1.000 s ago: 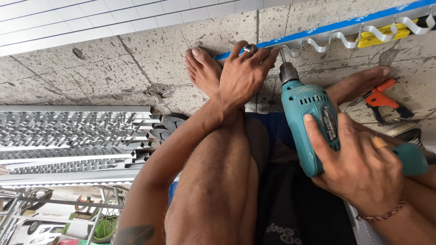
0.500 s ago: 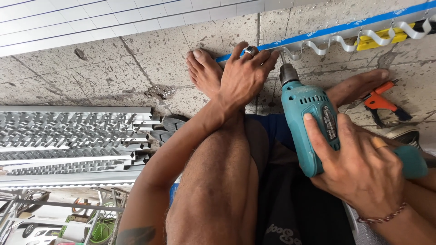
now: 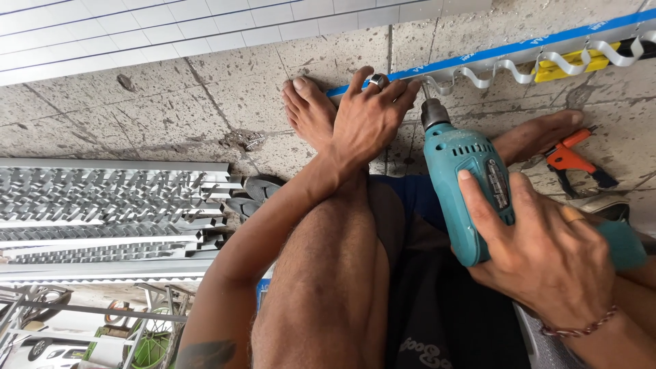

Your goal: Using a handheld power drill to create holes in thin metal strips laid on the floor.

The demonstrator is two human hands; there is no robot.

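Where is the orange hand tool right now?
In the head view the orange hand tool lies on the concrete floor at the right, just beyond the teal drill and below the wavy metal strip.

Left hand (image 3: 369, 116) is stretched out front, palm down, fingers (image 3: 400, 92) spread flat (ring on one), while right hand (image 3: 540, 253) stays low, curled tight.

One label (image 3: 501, 186) shows, right of the frame's centre. It is a narrow dark strip with pale markings, stuck lengthwise along the side of the teal drill (image 3: 459, 184), running from near the vent slots down toward the grip, and partly covered by the fingers of the right hand (image 3: 547, 256) that clasps the drill. No packages, signs or screens can be made out anywhere else in the frame.
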